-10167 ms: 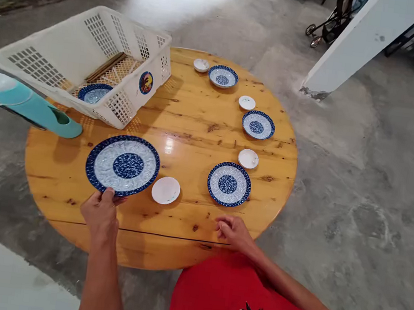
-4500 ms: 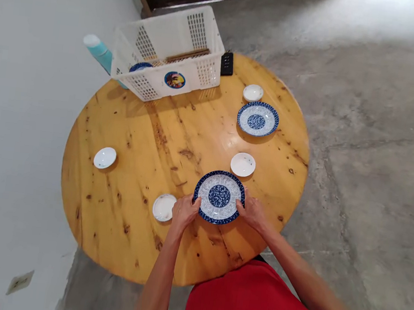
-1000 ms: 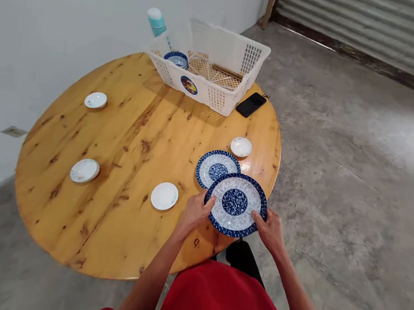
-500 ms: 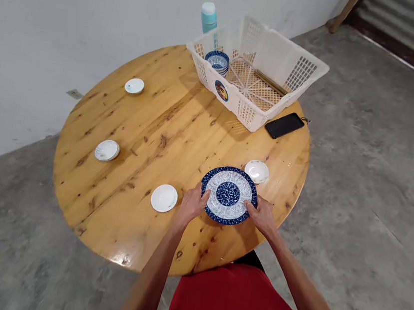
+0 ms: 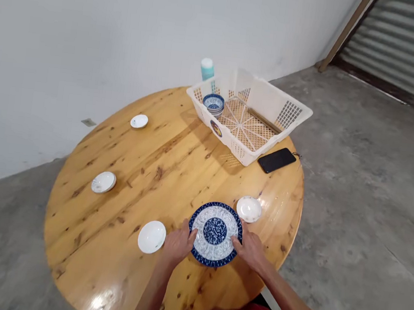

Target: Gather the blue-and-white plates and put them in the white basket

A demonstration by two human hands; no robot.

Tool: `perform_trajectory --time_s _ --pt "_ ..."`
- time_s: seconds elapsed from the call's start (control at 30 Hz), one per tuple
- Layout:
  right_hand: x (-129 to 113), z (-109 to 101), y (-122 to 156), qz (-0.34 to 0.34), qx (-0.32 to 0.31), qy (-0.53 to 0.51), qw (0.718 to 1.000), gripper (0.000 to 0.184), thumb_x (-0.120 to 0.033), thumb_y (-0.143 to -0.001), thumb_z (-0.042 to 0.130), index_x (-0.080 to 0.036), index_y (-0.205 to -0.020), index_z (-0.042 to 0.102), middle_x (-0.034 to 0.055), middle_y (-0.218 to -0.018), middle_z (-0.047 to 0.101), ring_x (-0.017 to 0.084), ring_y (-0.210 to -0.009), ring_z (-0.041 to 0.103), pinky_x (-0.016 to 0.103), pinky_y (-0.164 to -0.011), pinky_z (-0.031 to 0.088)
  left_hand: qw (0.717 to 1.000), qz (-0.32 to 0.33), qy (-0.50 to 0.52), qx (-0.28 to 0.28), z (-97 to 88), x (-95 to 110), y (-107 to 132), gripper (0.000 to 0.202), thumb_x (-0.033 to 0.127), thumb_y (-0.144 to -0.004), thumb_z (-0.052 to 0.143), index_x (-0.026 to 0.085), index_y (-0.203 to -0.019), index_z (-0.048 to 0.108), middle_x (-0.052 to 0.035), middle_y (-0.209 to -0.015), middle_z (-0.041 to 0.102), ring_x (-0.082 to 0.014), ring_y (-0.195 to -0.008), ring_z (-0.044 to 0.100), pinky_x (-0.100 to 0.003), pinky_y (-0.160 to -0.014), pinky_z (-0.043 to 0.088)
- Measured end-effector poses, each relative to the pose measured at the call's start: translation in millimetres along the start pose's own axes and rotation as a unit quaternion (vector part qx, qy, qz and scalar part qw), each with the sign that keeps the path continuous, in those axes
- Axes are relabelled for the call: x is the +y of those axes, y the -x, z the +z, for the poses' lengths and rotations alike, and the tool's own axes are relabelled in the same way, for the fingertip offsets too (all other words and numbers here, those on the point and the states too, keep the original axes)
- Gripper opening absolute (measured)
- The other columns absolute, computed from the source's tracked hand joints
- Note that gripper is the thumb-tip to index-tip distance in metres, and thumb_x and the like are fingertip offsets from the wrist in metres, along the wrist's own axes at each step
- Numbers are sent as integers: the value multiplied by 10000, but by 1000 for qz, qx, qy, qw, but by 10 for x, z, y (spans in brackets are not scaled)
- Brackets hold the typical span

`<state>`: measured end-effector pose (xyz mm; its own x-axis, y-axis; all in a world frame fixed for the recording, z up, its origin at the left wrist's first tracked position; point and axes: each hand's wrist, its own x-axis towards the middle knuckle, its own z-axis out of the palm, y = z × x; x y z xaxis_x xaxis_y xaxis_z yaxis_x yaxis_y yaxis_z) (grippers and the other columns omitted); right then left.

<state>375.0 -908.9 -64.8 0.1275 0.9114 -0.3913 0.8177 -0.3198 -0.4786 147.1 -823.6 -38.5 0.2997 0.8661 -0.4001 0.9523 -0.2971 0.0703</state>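
You are gripping the blue-and-white plate point(image 5: 215, 233) with both hands at the near edge of the round wooden table point(image 5: 145, 167). Your left hand point(image 5: 178, 245) is closing on its left rim, thumb lying over the blue border; your right hand point(image 5: 250, 248) is clasping the right rim the same way. Whether it is one plate or a stack you are holding, the view is not showing. It is lying flat, at or just above the tabletop; contact with the wood cannot be told.

Just beyond your right hand, a small white dish point(image 5: 249, 209) is sitting close to the plate's far right rim. Just left of your left hand, another white dish point(image 5: 151, 237) is resting near the plate. Farther left of that hand, a third white dish point(image 5: 103, 182) is lying well apart, and a fourth point(image 5: 139, 121) is sitting farther off still, toward the wall.

Straight ahead of both hands, across the table, a white plastic basket point(image 5: 274, 103) is standing with blue-rimmed bowls point(image 5: 214, 103) stacked in its left corner. A black phone point(image 5: 277, 160) is lying just beside the basket, on your right-hand side. A teal bottle point(image 5: 207, 69) is standing behind the basket.
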Motion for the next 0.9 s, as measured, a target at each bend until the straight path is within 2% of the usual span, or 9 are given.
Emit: perform_trajectory --time_s 0.33,0.5,0.7,0.8,0.9 --pt "-17 -2 -75 -12 -38 63 997 666 -348 -954 325 55 -1483 298 249 -1019 713 368 -991 667 421 -841 466 999 12 -37 -6 68 -68 -71 534 353 -1004 299 -13 -1367 440 -249 -986 728 -348 -956 709 -426 -786 533" --pt "-6 31 -91 -18 -26 67 997 662 -351 -954 336 32 -1492 291 231 -1016 719 350 -982 672 399 -826 471 999 31 -24 -4 111 -110 -88 512 339 -997 291 8 -1352 453 -241 -987 728 -320 -938 714 -389 -778 527" --pt "-32 -85 -13 -23 -53 83 995 644 -409 -990 303 4 -1484 297 233 -1027 716 344 -968 684 390 -809 471 999 -26 41 -21 8 -72 -20 467 420 -984 354 84 -1278 493 -216 -1008 723 -346 -951 702 -412 -796 515" --pt "-38 -122 26 -5 -61 78 995 672 -480 -1007 258 2 -1474 294 242 -1031 712 357 -986 679 393 -802 465 993 -42 111 21 15 -80 -1 459 495 -974 362 133 -1214 512 -187 -1054 703 -320 -986 687 -393 -821 509" --pt "-45 -76 40 21 -66 43 997 641 -492 -1016 227 -11 -1420 357 231 -1014 716 347 -984 681 374 -788 456 983 -27 170 64 113 -90 -6 422 480 -974 360 143 -1172 518 -180 -1140 660 -287 -1074 645 -379 -881 492"
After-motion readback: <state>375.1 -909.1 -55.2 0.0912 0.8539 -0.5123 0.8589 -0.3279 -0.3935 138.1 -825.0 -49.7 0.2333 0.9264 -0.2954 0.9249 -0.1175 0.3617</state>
